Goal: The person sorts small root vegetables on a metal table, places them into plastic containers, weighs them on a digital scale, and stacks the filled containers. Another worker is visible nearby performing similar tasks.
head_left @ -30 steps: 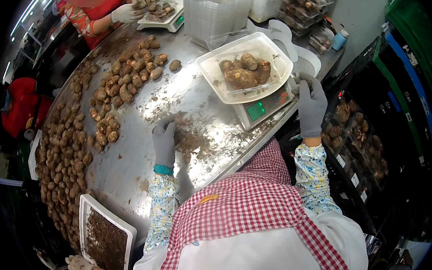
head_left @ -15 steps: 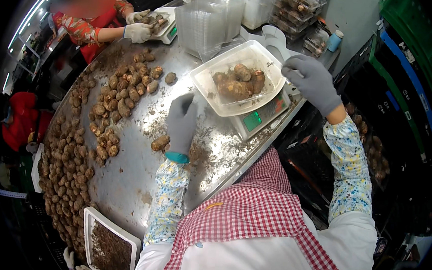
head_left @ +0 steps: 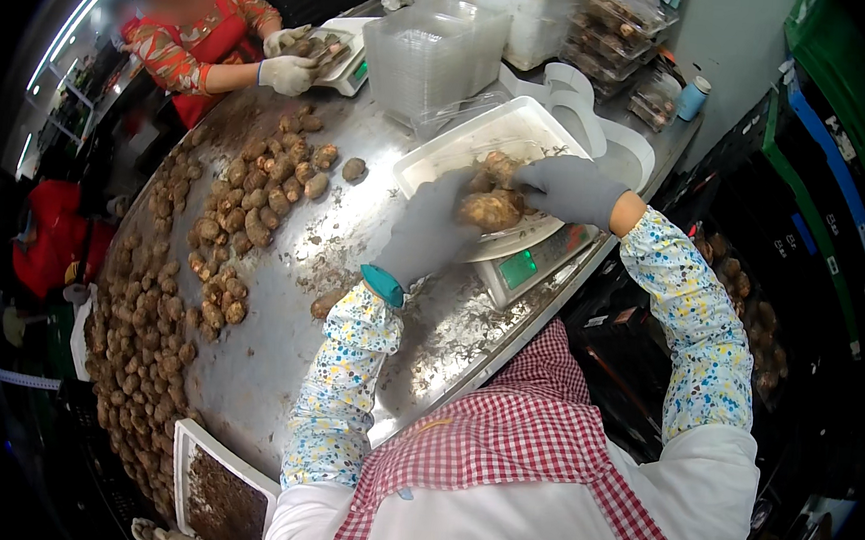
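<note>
My left hand and my right hand, in grey gloves, grip opposite sides of a clear plastic container of brown tubers; some fingertips are hidden or blurred. Beneath it is a white tray on a digital scale, at the steel table's right edge. A loose tuber lies beside my left wrist.
A large tuber pile covers the left side. Stacked empty containers and filled packs stand behind. A co-worker handles a pack at another scale. A dirt-filled tray sits near left; crates line the right.
Both my hands have moved in to the container on the scale, the left upward and rightward, the right leftward, and have closed on it. A loose tuber has appeared by my left wrist.
</note>
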### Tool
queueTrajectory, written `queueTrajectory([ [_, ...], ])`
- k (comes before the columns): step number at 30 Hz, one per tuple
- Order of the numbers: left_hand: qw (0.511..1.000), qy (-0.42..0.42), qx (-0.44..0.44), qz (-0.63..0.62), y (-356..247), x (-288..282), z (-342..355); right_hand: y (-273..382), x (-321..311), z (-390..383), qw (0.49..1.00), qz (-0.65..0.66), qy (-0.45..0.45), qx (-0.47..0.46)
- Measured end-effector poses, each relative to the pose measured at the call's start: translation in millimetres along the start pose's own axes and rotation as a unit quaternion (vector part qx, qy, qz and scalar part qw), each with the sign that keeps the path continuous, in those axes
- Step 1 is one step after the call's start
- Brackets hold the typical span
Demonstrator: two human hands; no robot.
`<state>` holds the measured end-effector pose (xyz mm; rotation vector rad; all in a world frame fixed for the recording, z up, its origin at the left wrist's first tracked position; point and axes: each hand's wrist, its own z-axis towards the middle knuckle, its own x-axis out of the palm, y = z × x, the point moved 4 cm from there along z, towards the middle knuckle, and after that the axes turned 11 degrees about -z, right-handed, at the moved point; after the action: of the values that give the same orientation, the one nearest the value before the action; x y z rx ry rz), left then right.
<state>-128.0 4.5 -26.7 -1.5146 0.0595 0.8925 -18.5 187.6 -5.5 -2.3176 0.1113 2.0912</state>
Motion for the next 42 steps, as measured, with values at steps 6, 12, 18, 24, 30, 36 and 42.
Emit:
queueTrajectory([
  [6,0.982,0.066,-0.039,-0.171,18,-13,-4,19,-3,1,0.999,0.012,0.039,-0.032],
  [12,0.992,0.121,-0.024,-0.016,12,-12,12,15,17,14,0.993,-0.074,0.068,-0.058],
  [18,0.974,0.09,-0.006,-0.206,44,-6,14,9,27,18,0.988,-0.114,0.03,-0.104],
  [24,0.945,0.094,-0.016,-0.312,53,-10,13,9,16,14,0.98,-0.15,-0.017,-0.127],
  [30,0.953,0.093,-0.09,-0.275,32,-10,2,7,15,18,0.98,-0.154,-0.023,-0.123],
  [36,0.993,0.089,0.031,0.075,-13,-11,4,-4,15,20,0.981,-0.161,-0.016,-0.108],
  [42,0.998,0.038,0.038,-0.044,7,-11,0,-16,8,14,0.999,0.03,-0.002,0.017],
])
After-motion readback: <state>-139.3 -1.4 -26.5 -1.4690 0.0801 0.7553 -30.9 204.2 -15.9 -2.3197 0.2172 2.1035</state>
